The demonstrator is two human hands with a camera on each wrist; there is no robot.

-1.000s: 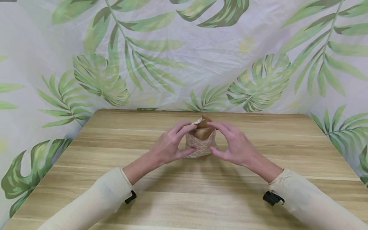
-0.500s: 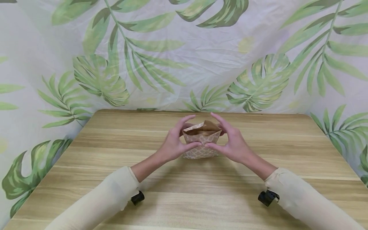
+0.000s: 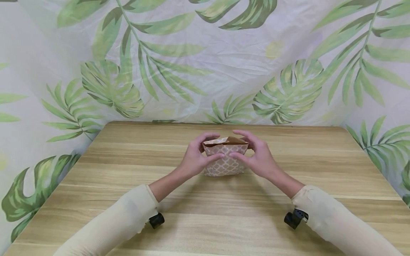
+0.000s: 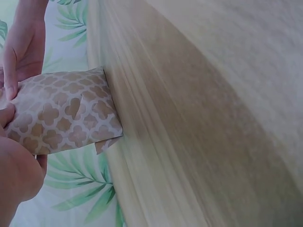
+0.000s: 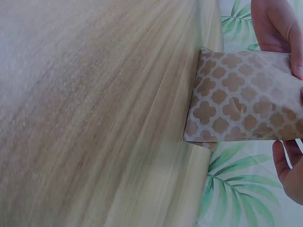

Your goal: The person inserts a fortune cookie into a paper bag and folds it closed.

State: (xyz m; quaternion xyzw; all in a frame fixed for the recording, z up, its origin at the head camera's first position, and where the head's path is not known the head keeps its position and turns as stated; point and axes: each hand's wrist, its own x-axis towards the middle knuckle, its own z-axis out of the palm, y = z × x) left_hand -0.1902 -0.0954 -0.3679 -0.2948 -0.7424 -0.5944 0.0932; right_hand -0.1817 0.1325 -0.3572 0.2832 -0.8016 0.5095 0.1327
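A small brown paper bag with a white quatrefoil pattern stands upright toward the far side of the wooden table. Its mouth is a narrow gap, the back edge folded and creased. My left hand grips it from the left, thumb on the front face and fingers behind. From the other side my right hand grips it the same way, the two thumbtips close together below the rim. Both wrist views show the patterned front of the bag with its base at the tabletop. The fingers behind it are mostly hidden.
The wooden table spreads around the bag, its far edge just behind. A leaf-print cloth hangs behind and at both sides. Black cameras hang below both cream sleeves.
Both hands have shifted from the bag's opened mouth to its two sides, thumbs meeting in front. The mouth has flattened from wide open to a narrow slit.
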